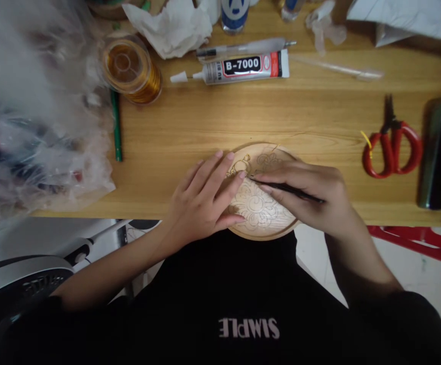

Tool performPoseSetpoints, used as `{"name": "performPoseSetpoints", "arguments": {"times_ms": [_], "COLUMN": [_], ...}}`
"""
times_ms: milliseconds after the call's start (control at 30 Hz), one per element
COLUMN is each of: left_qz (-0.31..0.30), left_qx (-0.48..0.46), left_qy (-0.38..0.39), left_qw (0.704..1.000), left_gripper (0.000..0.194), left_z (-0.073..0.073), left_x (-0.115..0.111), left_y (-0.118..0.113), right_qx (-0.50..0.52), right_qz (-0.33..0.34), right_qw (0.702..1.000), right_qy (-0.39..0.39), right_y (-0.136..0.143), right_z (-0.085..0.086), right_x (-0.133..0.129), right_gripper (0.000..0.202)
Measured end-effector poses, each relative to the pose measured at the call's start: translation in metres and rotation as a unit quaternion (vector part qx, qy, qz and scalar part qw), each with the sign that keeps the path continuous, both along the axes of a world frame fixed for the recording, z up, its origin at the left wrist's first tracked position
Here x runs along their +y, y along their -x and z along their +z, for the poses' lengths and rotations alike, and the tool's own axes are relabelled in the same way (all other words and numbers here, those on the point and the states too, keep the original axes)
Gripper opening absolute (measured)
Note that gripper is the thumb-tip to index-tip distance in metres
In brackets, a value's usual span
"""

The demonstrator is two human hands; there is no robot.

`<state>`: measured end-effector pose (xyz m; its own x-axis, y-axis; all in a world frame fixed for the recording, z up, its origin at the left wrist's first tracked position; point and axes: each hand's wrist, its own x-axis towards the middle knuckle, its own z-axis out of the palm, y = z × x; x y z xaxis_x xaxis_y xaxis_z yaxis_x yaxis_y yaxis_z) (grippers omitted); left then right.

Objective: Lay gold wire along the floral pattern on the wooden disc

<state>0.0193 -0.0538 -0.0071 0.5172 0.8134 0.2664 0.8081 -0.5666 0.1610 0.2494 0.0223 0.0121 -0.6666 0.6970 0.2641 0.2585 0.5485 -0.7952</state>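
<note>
Pale wood forms the round plate, which lies at the near edge of the table and juts past it, its face bearing drawn scrolls. The left hand lies flat over the plate's left side, fingers a little apart, the index fingertip near gold-coloured lines. The right hand is pinched on a slim black tool — its tip just beside that fingertip. Farther back are a B-7000 tube and a golden spool; a red-handled tool lies well to the right.
</note>
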Motion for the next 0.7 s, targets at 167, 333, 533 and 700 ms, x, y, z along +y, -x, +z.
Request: {"name": "performPoseSetpoints", "arguments": {"times_ms": [167, 333, 533, 700], "left_qz": [-0.005, -0.011, -0.014, -0.011], "left_qx": [-0.016, -0.025, -0.027, -0.024], "left_qy": [-0.014, 0.001, 0.007, 0.01], "left_qw": [1.0, 1.0, 0.999, 1.0], "left_gripper": [0.065, 0.057, 0.054, 0.053], "left_z": [-0.001, -0.001, 0.0, 0.002], "left_x": [-0.002, -0.002, 0.0, 0.002], "left_y": [0.0, 0.0, 0.0, -0.001], "right_qx": [-0.016, -0.009, -0.018, -0.023], "right_qz": [-0.002, 0.013, 0.042, 0.051], "right_qw": [1.0, 1.0, 0.999, 0.998], "right_qy": [0.02, 0.012, 0.009, 0.007], "right_y": [-0.001, -0.001, -0.001, -0.001], "right_z": [0.001, 0.0, 0.003, 0.005], "right_x": [0.002, 0.005, 0.011, 0.014], "right_gripper": [0.021, 0.022, 0.022, 0.019]}}
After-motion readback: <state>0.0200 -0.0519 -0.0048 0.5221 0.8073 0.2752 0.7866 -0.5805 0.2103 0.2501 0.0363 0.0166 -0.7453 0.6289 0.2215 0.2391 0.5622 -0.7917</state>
